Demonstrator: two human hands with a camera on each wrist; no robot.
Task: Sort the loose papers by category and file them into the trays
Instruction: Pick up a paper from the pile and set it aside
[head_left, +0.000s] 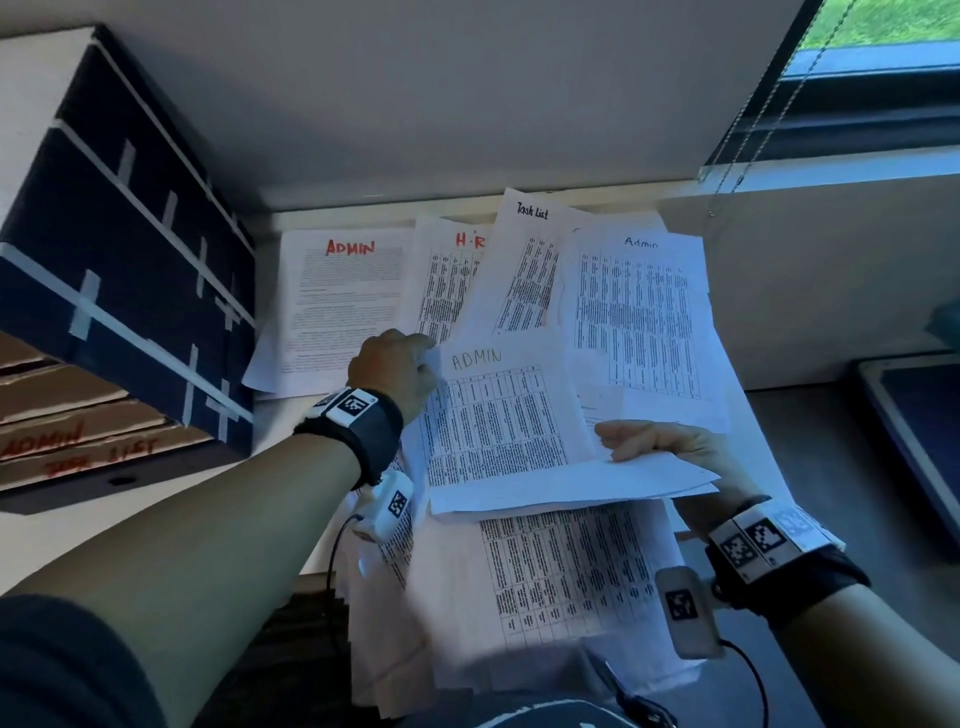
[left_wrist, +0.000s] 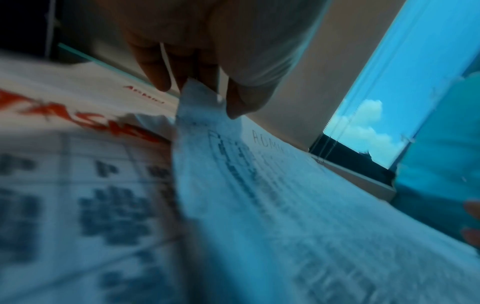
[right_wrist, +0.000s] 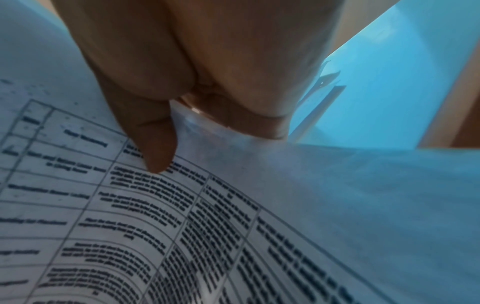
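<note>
A table-printed sheet headed "ADMIN" (head_left: 498, 415) is held above the desk between both hands. My left hand (head_left: 402, 364) pinches its top left corner (left_wrist: 200, 96), thumb against fingers. My right hand (head_left: 660, 441) grips the sheet's right edge (right_wrist: 233, 144), thumb on top. Under it lie several loose papers: a red "ADMIN" letter (head_left: 345, 301), an "H.R" table (head_left: 447, 280), a "Task List" sheet (head_left: 530, 270), another "Admin" table (head_left: 636, 317) and a printed table sheet (head_left: 566, 582) close to me. A red "TASK" heading (left_wrist: 78, 119) shows on a sheet below my left hand.
A dark stacked tray unit (head_left: 124, 249) with white tape stands at the left; its cardboard shelves (head_left: 78, 441) bear red labels "ADMIN" and "TASK LIST". A dark tablet-like device (head_left: 914, 441) lies at the right. The wall and window with blind cords (head_left: 753, 119) are behind.
</note>
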